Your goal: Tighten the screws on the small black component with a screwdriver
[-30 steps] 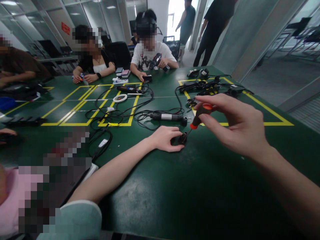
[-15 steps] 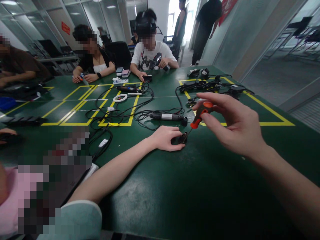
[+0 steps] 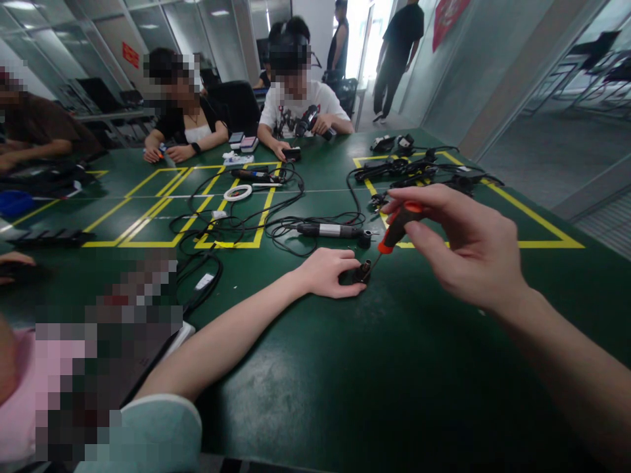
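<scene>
My left hand (image 3: pixel 331 272) rests on the green table (image 3: pixel 315 394) and grips a small black part with a metal tube (image 3: pixel 365 268) sticking up from it. Much of that part is hidden by my fingers, so its kind is unclear. In my right hand (image 3: pixel 463 246) is a screwdriver (image 3: pixel 396 226) with an orange and dark handle, held between thumb and fingers. It tilts down to the left, and its thin shaft reaches the small part near my left fingertips. Just beyond lies a black and silver pen-shaped power tool (image 3: pixel 331 230) with a black cable.
Yellow tape (image 3: pixel 532 244) marks boxes on the table. Black cables (image 3: pixel 236 230) lie in loops at the centre left, with a white ring (image 3: pixel 237 192) behind. More black gear (image 3: pixel 399 169) sits at the back right. Across the table, a person (image 3: pixel 305 105) holds a black tool.
The screwdriver has tipped and turned slightly in my right hand, its lower handle end shifting a little to the right. My left hand stays put. A person in the background has moved left.
</scene>
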`<state>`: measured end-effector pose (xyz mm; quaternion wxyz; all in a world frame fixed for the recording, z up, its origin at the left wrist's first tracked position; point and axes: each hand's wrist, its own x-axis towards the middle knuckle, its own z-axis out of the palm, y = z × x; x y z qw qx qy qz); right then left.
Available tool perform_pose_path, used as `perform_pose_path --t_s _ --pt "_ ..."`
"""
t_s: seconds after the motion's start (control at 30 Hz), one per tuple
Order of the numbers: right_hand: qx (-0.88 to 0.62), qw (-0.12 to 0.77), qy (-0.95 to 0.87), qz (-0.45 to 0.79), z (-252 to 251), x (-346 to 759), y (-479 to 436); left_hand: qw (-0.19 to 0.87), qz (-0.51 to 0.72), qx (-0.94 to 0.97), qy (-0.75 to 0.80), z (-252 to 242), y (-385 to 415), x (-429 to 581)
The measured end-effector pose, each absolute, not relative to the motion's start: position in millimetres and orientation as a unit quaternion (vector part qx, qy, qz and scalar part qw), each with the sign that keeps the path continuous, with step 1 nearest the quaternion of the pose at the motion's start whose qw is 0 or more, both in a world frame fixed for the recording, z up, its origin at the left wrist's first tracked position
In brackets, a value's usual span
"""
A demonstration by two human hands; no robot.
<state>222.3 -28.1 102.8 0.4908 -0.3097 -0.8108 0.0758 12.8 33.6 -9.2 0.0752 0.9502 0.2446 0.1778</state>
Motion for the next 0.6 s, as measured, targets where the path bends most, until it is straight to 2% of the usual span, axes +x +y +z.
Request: perform_pose_path --t_s 0.23,0.5,0.6 --pt "-0.318 0.488 -0.813 0.021 108.9 220.4 -28.9 0.072 0.179 0.95 0.247 -9.5 34.0 13.3" --pt "-0.309 0.476 -0.821 0.065 107.6 220.8 -30.7 0.082 0.175 0.949 0.251 -7.9 32.7 12.6" --pt "-0.316 0.475 -0.82 0.033 109.0 220.7 -30.9 0.077 0.173 0.949 0.252 -8.0 32.7 12.8"
